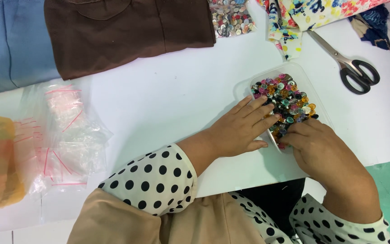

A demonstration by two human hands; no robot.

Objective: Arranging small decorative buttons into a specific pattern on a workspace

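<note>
Hands in the button tray

Buttons of many colours fill a clear rectangular plastic tray (pixel 245 89) that sits toward the right edge of the white desk (pixel 172 99), its long axis running on a slant from the desk's far middle down toward the near right. The left hand (pixel 240 129) lies flat beside the tray's near-left wall, fingers (pixel 260 113) spread narrowly and stretched out over the rim so the tips touch the mixed buttons (pixel 287 97); it holds nothing. The right hand (pixel 321 151) covers the tray's near end, its fingers curled down into the heap; whether they pinch a button is hidden. Both hands are equally close, one at each side of the near end. Black-handled steel scissors (pixel 350 68) lie beyond the tray toward the far right corner. A stack of small clear zip bags (pixel 68 131) rests well apart near the left edge, below a folded brown garment (pixel 127 31).
</note>
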